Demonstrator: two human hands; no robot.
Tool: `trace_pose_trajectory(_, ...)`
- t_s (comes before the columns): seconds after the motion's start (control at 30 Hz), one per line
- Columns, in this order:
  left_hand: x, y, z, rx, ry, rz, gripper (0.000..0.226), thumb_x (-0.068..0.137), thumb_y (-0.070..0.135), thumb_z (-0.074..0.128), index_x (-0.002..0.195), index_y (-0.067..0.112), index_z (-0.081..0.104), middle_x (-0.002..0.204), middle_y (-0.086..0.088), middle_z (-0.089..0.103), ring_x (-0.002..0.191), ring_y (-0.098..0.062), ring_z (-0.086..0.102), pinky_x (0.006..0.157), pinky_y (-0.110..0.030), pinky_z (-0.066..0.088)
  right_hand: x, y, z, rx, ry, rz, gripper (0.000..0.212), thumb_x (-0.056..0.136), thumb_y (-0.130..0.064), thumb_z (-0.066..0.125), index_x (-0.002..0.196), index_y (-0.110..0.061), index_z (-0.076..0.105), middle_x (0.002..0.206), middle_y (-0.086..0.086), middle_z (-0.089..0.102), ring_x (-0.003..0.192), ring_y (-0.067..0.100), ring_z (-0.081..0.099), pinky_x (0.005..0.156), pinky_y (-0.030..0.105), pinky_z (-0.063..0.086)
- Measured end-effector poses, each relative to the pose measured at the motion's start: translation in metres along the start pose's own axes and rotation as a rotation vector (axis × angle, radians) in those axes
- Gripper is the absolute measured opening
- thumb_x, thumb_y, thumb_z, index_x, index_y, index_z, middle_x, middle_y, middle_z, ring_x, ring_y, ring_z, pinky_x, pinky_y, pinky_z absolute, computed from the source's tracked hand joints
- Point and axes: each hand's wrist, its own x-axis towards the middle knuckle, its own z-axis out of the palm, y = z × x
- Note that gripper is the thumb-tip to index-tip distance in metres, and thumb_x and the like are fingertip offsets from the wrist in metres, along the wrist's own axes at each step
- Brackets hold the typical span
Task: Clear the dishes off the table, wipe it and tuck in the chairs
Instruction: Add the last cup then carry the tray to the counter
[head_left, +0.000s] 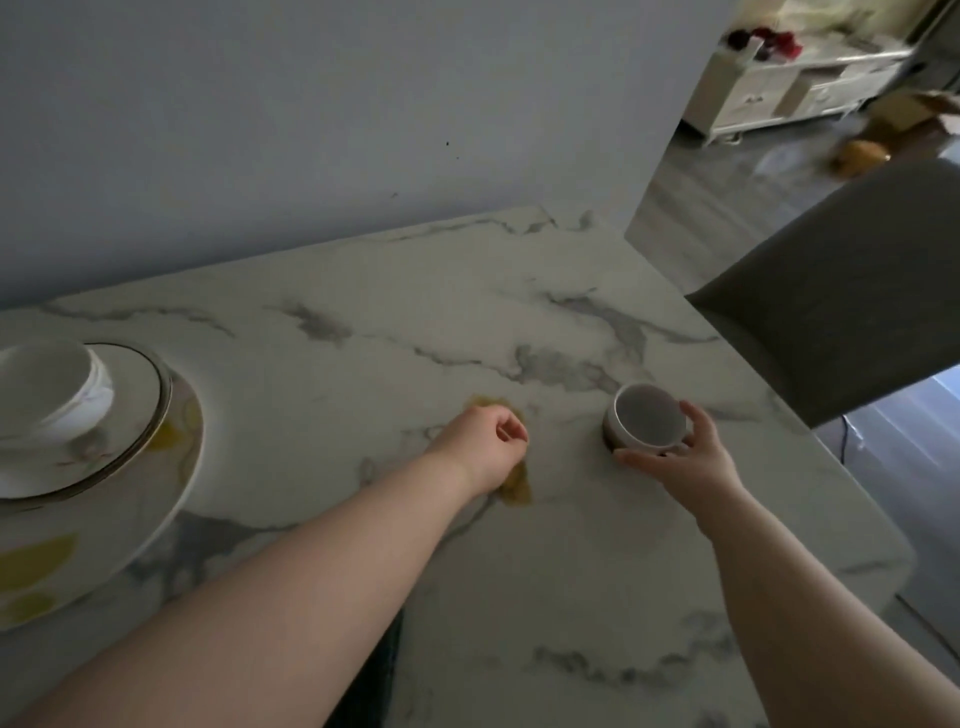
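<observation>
The right hand (675, 457) is already at the cup (647, 415): thumb along the near side of its wall, fingers curled round the far right side, so the hand half-encircles it, spread to the cup's width. The fingers appear to touch the wall, but I cannot tell whether the cup is lifted yet or still stands on the desk (467, 322). The cup stands upright, mouth up, just beyond and slightly left of that palm, with dark contents or a dark inside. The left hand (483, 441) is loosely curled, fingers folded toward the palm, resting over a yellowish patch (519, 488) on the desk; whether that patch is a thin rag under the hand or a spill I cannot tell, nor whether the hand pinches anything. The cup lies to the right of the left hand, near but apart, and is clearly the right hand's job. The other dishes, a white bowl (47, 395) sitting on stacked plates (140, 410), lie well off to the left of the left hand, so that hand is the nearer one for them. A grey chair (841, 301) stands beyond and right of the right hand, against the desk's right edge. By my reading clearing has barely begun, and the next move is a straight lift of the cup.
</observation>
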Motion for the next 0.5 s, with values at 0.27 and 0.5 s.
trace_pose_trajectory(0.27,-0.02,-0.016,-0.02,-0.005,0.007,-0.058,0.008,0.087,0.02,0.059,0.085,0.026,0.064,0.083,0.004,0.063,0.078,-0.017,0.061,0.076,-0.027,0.051,0.003,0.0,0.018,-0.107,0.214,-0.1,0.091,0.053,-0.043,0.089,0.13,-0.032,0.042,0.124,0.002,0.058,0.111,0.028,0.057,0.091,0.042,0.049)
trace_pose_trajectory(0.5,-0.059,-0.043,-0.081,-0.144,0.175,0.015,0.074,0.082,0.016,0.071,0.144,0.032,0.032,0.127,0.001,0.049,0.1,-0.016,0.057,0.087,-0.026,0.047,-0.058,-0.067,0.088,-0.009,0.04,-0.408,0.088,0.049,-0.042,0.091,0.124,-0.031,0.047,0.115,-0.003,0.058,0.104,0.023,0.059,0.085,0.038,0.05)
